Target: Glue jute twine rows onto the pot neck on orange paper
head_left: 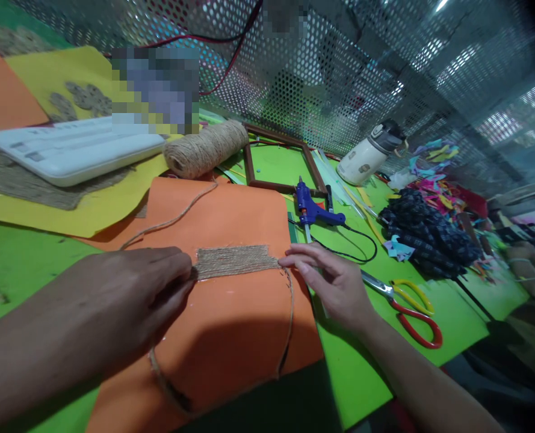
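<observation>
A patch of jute twine (233, 261), laid in tight parallel rows, lies on an orange sheet (231, 210). My left hand (154, 282) is closed at the patch's left end, its fingertips pressed together on the twine. At the right end, my right hand (328, 276) pinches the twine between thumb and fingers. From there a loose strand (290, 319) hangs in a loop down the sheet and back toward the left hand. Another strand (177, 218) runs from near the twine spool (208, 147) to behind my left hand.
A blue glue gun (315, 210) and scissors (402, 307) lie right of the sheet. Behind are a brown frame (249, 162) and a bottle (366, 153). A white device (77, 150) sits on yellow paper (109, 210). A dark folded umbrella (425, 234) lies farther right.
</observation>
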### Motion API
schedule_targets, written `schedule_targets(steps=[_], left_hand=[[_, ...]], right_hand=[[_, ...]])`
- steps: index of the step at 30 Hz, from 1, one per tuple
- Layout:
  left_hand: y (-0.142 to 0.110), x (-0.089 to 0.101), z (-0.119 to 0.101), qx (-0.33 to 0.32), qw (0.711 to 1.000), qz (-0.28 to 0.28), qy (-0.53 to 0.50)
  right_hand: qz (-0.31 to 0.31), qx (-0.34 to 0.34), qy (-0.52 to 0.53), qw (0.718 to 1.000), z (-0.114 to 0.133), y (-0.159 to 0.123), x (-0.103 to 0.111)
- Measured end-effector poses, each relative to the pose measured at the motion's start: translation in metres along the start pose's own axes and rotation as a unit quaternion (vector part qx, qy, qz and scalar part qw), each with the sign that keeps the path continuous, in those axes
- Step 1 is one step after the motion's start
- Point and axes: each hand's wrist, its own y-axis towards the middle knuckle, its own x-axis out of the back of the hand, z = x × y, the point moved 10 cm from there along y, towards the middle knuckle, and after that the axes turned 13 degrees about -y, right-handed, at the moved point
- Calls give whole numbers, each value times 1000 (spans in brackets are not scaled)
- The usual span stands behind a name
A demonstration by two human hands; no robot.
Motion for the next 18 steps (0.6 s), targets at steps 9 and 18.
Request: schedule_targets(steps=[9,18], left_hand=[[0,3,-7,-33,999,-17,17],[1,2,-6,-17,1000,-3,19]], right_hand=[[-76,-144,191,968,-42,-6,8],[-79,145,-46,985,39,-6,9]])
